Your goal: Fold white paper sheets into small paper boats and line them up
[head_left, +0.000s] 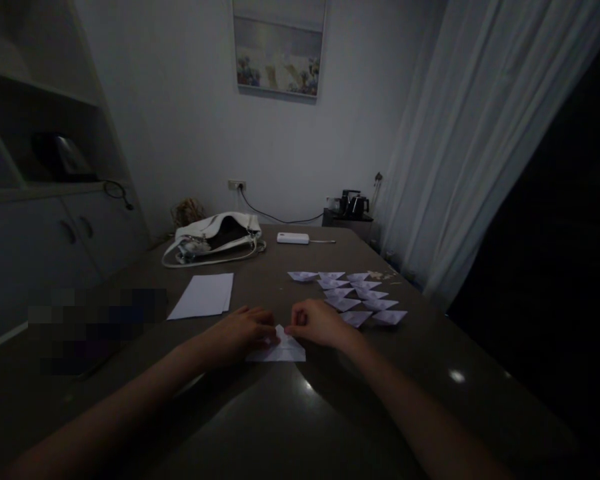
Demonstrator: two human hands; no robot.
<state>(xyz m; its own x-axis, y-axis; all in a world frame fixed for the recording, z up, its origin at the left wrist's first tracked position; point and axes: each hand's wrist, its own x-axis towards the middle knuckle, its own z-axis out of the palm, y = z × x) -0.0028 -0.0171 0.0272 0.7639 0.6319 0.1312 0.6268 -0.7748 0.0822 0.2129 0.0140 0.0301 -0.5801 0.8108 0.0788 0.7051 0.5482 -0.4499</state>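
Observation:
A partly folded sheet of white paper [289, 351] lies on the table in front of me, with a peaked top and a straight lower edge. My left hand [247, 330] rests over its left side, fingers bent and pressed onto it; part of the sheet is hidden beneath them. At the upper right slope, my right hand [316, 322] is closed with thumb and forefinger pinching the paper's edge. Several folded paper boats [342, 304] stand in rows just beyond my right hand. Left of them, past my left hand, lies a stack of blank white paper [203, 296].
A white handbag [215, 237] sits at the table's far left, beside a white power bank [293, 238] with a short cable. A dark table [260, 427] spans the foreground. Black kettles [354, 205] stand on a low cabinet behind; a curtain [445, 133] hangs at right.

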